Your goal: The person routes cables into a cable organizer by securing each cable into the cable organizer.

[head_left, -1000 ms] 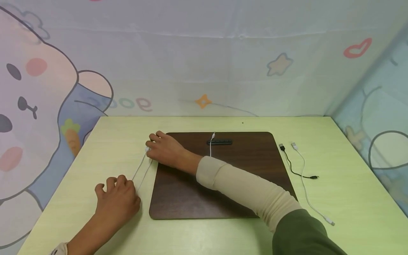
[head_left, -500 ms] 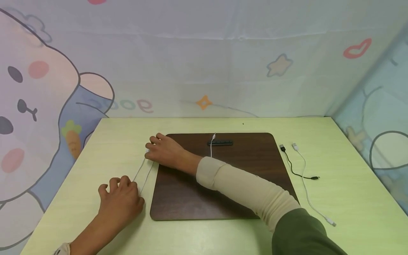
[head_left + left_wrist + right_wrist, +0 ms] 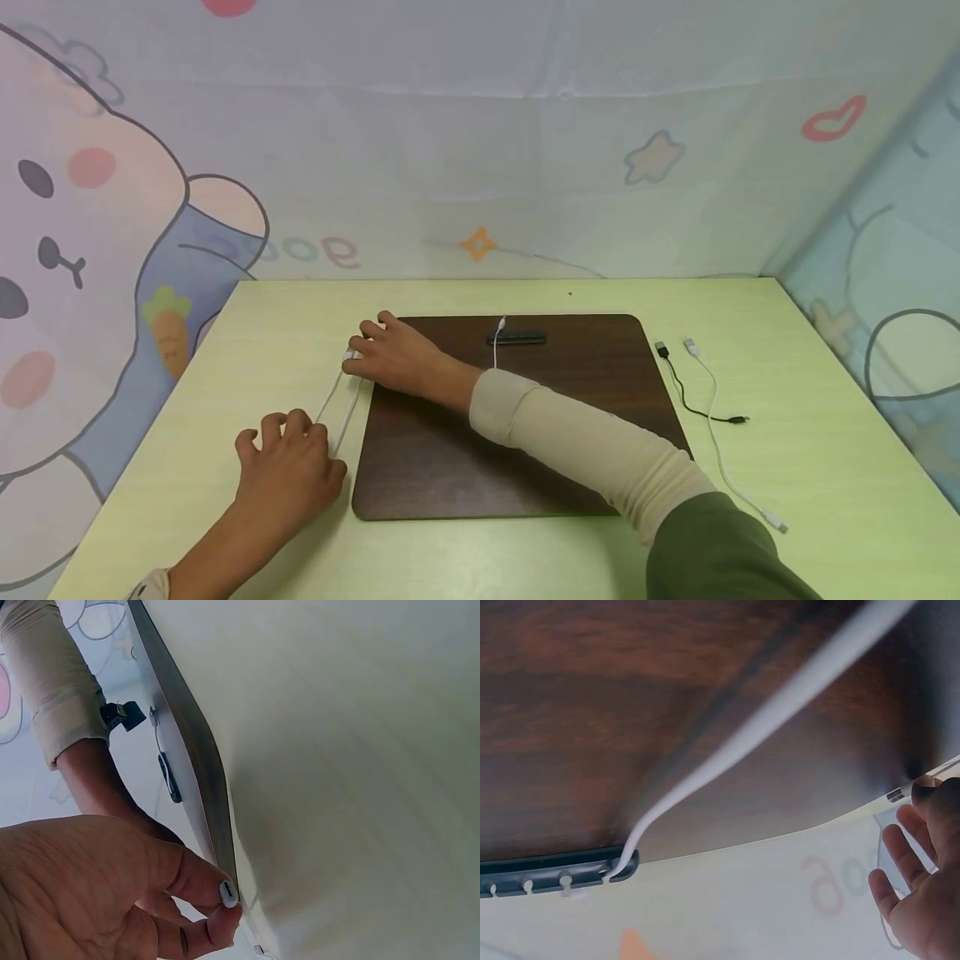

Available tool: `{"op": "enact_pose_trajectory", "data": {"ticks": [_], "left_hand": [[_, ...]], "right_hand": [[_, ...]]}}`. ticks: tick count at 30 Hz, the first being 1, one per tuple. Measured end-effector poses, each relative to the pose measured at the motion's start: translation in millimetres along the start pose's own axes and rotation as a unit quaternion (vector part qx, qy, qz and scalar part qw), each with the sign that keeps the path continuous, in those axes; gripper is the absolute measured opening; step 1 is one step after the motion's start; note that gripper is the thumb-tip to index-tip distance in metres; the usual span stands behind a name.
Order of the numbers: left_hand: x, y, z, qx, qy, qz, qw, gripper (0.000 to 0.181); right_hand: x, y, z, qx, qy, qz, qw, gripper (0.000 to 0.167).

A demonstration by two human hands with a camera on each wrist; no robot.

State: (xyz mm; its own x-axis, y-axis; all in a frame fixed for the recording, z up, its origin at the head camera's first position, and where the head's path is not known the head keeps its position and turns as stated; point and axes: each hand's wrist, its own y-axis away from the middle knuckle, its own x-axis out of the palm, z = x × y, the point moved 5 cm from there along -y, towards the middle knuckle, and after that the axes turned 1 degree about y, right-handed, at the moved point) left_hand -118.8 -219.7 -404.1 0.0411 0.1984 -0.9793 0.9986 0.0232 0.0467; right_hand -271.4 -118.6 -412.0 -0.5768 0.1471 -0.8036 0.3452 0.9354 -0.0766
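My left hand is left of the dark wooden board, close to its near-left corner. Between its thumb and finger it pinches a small white cable plug, whose open end shows in the left wrist view. At the board's far-left corner, my right hand pinches a white USB plug. Two strands of white cable run between the hands; whether they are one cable I cannot tell. A black cable clip lies on the board, with another white cable seated in its end slot.
Right of the board, a short black USB cable and a longer white USB cable lie on the pale table. My right sleeve crosses over the board. A printed cloth stands behind the table.
My left hand has shifted slightly right, nearer the board. The right hand has barely moved, and both keep their pinch on the white plugs.
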Motion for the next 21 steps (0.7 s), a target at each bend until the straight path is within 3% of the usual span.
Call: {"op": "enact_pose_trajectory", "data": {"ticks": [8, 16, 21], "left_hand": [[-0.4, -1.7, -8.1, 0.016, 0.004, -0.01, 0.9998, 0.019], [-0.7, -2.9, -18.6, 0.024, -0.003, -0.01, 0.9997, 0.02], [-0.8, -3.5, -25.5, 0.03, -0.002, -0.005, 0.9995, 0.019]], "right_hand": [[2, 10.9, -7, -0.001, 0.025, -0.014, 0.9996, 0.025], [4, 22.5, -14, -0.001, 0.026, -0.059, 0.9979, 0.015], [5, 29.7, -17, 0.001, 0.025, -0.072, 0.9971, 0.019]]}}
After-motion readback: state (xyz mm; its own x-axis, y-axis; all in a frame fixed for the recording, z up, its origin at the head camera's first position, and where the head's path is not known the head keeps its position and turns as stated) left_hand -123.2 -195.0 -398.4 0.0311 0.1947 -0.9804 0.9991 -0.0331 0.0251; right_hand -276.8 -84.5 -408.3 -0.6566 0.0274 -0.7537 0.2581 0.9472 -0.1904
